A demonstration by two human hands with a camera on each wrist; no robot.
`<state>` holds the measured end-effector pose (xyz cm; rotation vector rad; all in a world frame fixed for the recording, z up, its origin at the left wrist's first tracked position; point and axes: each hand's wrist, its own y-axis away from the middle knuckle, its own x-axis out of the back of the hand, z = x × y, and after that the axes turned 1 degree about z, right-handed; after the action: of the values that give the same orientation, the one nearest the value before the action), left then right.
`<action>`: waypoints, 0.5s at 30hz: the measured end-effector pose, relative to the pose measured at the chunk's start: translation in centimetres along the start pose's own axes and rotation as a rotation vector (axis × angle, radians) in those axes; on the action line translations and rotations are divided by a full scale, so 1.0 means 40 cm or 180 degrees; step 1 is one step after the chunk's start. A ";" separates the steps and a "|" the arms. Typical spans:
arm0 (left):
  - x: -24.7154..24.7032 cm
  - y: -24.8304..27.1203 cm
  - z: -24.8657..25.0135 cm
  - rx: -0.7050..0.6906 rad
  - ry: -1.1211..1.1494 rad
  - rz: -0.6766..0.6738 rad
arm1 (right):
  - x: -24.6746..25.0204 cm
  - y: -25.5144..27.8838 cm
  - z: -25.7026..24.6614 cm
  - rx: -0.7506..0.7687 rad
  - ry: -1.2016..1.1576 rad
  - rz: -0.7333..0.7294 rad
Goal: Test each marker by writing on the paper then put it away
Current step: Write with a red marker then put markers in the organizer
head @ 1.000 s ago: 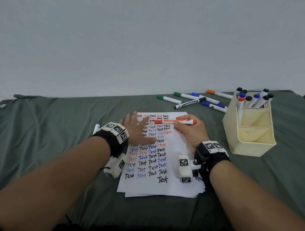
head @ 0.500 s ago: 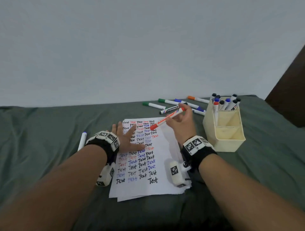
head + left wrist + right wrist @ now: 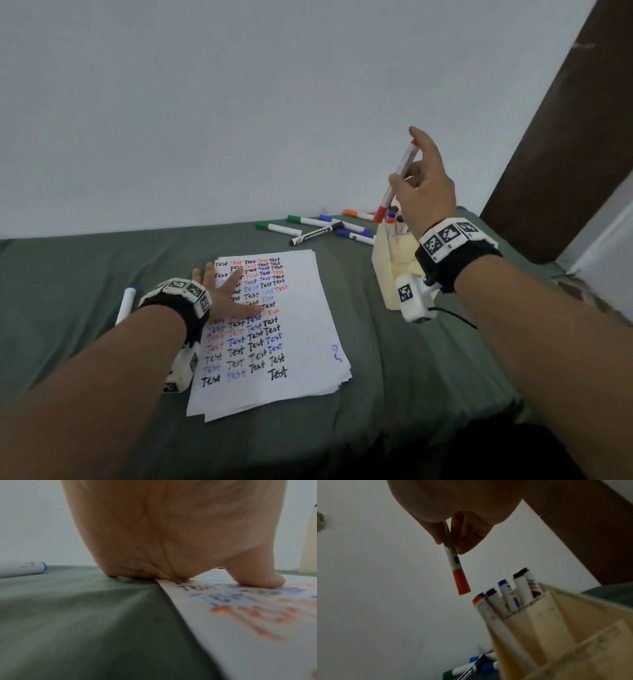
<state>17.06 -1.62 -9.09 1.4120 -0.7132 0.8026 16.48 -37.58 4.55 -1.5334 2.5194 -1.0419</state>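
The orange-capped marker (image 3: 397, 181) hangs cap-down in the air, its cap just above the markers already standing in the cream holder (image 3: 385, 274). It tilts, the cap end lower and to the left in the head view. The right hand (image 3: 423, 192) pinches the barrel between thumb and fingertips (image 3: 465, 539), gripping the upper half, so the white lower barrel and the whole orange cap stick out below the fingers. The right wrist view shows this from beneath: the cap (image 3: 461, 582) sits apart from the standing markers (image 3: 506, 595), touching none of them, and the back compartment that holds them. The head view hides most of that behind the hand and wrist.

The left hand (image 3: 222, 291) lies flat on the paper (image 3: 301, 308), fingers spread and straight, holding nothing. The left wrist view adds that the heel of the palm straddles the paper's left edge (image 3: 164, 586), partly on the green cloth (image 3: 85, 615), with the thumb (image 3: 254, 573) pressed on the written lines.

The paper is a small stack covered with rows of the word "Test" in black, blue and orange. A blue-tipped marker (image 3: 125, 305) lies on the cloth left of the left wrist. More capped markers, green, blue, black and orange (image 3: 322, 229), lie loose beyond the paper, just left of the holder.
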 end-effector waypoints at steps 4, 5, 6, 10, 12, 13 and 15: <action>0.001 0.002 0.002 -0.0031 0.0104 -0.0022 | 0.054 -0.038 0.009 0.0108 0.0399 0.0183; 0.001 0.002 0.002 -0.0031 0.0119 -0.0018 | 0.058 -0.044 0.014 0.0123 0.0489 0.0230; 0.000 0.001 0.002 -0.0026 0.0131 -0.0012 | 0.060 -0.048 0.020 0.0121 0.0567 0.0254; -0.003 -0.002 0.002 0.0001 0.0126 -0.0010 | 0.050 -0.046 0.058 0.0039 0.1056 -0.0087; -0.004 -0.003 0.001 -0.0004 0.0161 0.0008 | 0.036 -0.035 0.081 -0.0019 0.1398 -0.0392; -0.004 -0.003 0.000 -0.0010 0.0186 0.0017 | 0.028 -0.028 0.090 -0.0084 0.1555 -0.0522; -0.004 -0.004 -0.001 -0.0019 0.0227 0.0029 | 0.012 -0.017 0.101 -0.0222 0.1918 -0.0693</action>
<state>17.12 -1.61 -9.32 1.3689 -0.6670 0.8530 18.13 -40.32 1.95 -1.7561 2.8119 -1.6839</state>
